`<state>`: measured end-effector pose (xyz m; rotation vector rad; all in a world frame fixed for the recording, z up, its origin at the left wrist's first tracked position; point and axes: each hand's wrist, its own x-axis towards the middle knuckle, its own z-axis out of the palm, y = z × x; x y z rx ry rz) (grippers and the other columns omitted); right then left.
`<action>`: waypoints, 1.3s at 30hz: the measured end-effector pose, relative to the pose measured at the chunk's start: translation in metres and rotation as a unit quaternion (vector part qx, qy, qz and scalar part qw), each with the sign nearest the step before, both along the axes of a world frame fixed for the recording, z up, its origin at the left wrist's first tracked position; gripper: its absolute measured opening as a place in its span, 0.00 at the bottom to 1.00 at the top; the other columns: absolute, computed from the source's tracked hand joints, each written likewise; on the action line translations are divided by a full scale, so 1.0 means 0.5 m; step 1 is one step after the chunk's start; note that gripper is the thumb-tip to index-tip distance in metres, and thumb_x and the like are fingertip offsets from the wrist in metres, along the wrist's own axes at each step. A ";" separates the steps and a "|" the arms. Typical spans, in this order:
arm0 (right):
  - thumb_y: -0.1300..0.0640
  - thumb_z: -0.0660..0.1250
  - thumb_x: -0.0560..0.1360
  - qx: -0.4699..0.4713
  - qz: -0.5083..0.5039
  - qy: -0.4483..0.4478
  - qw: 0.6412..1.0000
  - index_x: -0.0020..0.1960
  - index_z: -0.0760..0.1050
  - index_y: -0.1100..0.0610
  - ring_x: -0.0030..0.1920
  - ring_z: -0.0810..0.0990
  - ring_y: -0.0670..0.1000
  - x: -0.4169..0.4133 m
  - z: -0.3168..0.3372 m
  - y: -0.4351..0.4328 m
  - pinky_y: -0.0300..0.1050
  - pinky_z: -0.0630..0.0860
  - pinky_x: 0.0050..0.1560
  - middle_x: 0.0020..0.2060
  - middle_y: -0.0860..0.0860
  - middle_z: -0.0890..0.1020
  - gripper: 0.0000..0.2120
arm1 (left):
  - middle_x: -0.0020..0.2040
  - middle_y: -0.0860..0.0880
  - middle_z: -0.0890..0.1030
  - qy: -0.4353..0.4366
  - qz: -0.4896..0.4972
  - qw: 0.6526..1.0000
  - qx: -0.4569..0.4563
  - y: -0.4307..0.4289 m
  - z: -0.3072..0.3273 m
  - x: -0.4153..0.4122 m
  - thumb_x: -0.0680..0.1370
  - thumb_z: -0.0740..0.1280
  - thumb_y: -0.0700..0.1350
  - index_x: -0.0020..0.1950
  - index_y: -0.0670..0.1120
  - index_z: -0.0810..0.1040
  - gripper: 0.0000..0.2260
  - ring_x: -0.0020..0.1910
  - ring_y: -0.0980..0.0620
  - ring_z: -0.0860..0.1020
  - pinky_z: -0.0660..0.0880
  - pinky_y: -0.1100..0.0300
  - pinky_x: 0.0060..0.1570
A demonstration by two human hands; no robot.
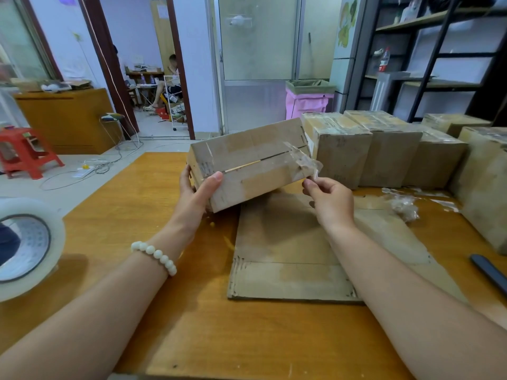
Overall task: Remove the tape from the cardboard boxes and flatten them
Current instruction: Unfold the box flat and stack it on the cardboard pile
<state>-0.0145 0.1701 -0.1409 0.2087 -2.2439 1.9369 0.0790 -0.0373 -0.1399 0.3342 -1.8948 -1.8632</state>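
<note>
Two hands, head view: the left hand (197, 187) and the right hand (330, 202) both work on the held box (247, 165).
Held box: raised off the table (164, 201) and tilted, with its taped seam face turned toward the camera and its flaps closed.
Left hand: at the box's left end, thumb pressed on the seam face and fingers wrapped round the end panel, clamped on the box.
Right hand: just beside the box's lower right corner, thumb and fingertips pinched together on the loose end of the tape strip (304, 160).
Tape strip: clear and crumpled, lifted at the box's right end; leftward along the seam it looks stuck down.
Handling, box: probably light and empty, stiff at edges and corners, with faces that dent easily; best braced at an end panel, as now.
Handling, tape: thin and sticky, likely to tear or cling to itself; best pinched close to where it leaves the cardboard and drawn low along the seam.
Below the box: a flattened carton (288, 256) lies on the table.
Right of the box: a row of sealed boxes (343, 149), with a wad of tape (404, 208) in front.
Far left of the box: a tape roll (27, 248).
Far right of the box, nearer the camera: a dark tool (491, 272), type unclear.
</note>
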 end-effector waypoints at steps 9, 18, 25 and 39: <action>0.55 0.68 0.76 0.095 -0.089 0.153 0.980 0.49 0.82 0.60 0.39 0.76 0.47 -0.001 -0.004 0.008 0.34 0.68 0.37 0.39 0.51 0.82 0.08 | 0.60 0.50 0.75 -0.014 -0.021 1.000 0.011 0.008 0.013 0.008 0.57 0.70 0.66 0.78 0.55 0.51 0.53 0.54 0.51 0.77 0.75 0.56 0.44; 0.61 0.68 0.75 0.102 -0.146 0.298 0.938 0.47 0.81 0.61 0.40 0.78 0.51 0.001 0.008 0.014 0.42 0.71 0.39 0.42 0.53 0.82 0.05 | 0.60 0.49 0.75 -0.031 -0.043 0.997 0.051 0.010 0.023 0.014 0.61 0.69 0.65 0.76 0.52 0.56 0.47 0.59 0.47 0.75 0.76 0.50 0.50; 0.57 0.68 0.74 0.096 -0.156 0.400 0.898 0.44 0.80 0.63 0.35 0.76 0.49 -0.003 0.011 0.016 0.41 0.72 0.37 0.39 0.55 0.81 0.09 | 0.64 0.44 0.75 -0.056 -0.067 0.993 0.077 0.000 0.031 0.020 0.56 0.69 0.67 0.72 0.53 0.64 0.46 0.61 0.43 0.75 0.76 0.49 0.49; 0.60 0.63 0.77 0.146 -0.145 0.495 0.844 0.43 0.76 0.65 0.32 0.74 0.54 -0.018 0.017 0.028 0.51 0.75 0.35 0.39 0.57 0.78 0.09 | 0.59 0.44 0.78 -0.058 -0.083 0.989 0.110 -0.002 0.033 0.022 0.66 0.64 0.63 0.59 0.56 0.71 0.24 0.59 0.42 0.76 0.73 0.43 0.61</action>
